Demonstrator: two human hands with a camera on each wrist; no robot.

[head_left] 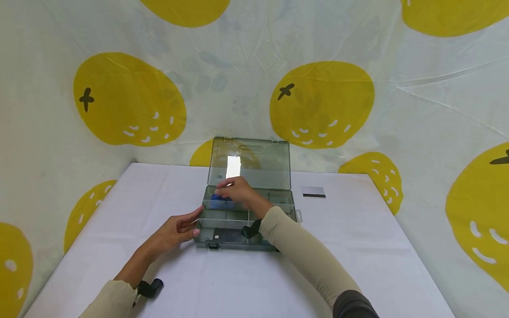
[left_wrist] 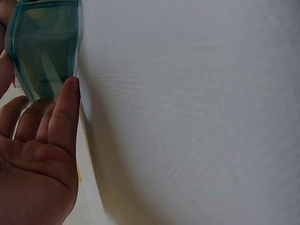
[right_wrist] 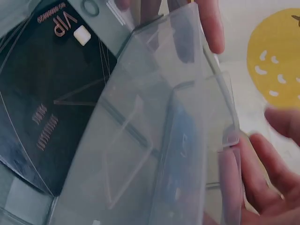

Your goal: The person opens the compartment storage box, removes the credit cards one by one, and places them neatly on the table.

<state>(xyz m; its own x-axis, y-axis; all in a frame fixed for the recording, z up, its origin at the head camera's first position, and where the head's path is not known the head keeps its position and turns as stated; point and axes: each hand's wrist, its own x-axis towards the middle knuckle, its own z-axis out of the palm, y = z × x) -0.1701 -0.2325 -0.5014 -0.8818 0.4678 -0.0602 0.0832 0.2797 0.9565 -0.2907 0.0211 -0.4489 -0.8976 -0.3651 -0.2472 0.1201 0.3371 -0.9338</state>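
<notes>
Our right hand (head_left: 238,192) reaches into the back row of the box with its fingers bent over the blue card (head_left: 219,202); we cannot tell whether they pinch it. The card sits in the back-left compartment, and we judge it light, thin and a little slippery, stiff enough to lift by its exposed top edge. Our left hand (head_left: 176,229) rests its loosely extended fingers against the box's left side, grasping nothing.

The box (head_left: 234,247) is smoky, see-through, probably rigid plastic, with straight dividers and a glossy raised lid (head_left: 266,168). A dark card (head_left: 228,235) printed VIP lies flat in its front row. Beyond, a grey card (head_left: 313,192) with a black stripe lies on the smooth white tabletop (head_left: 377,247).
</notes>
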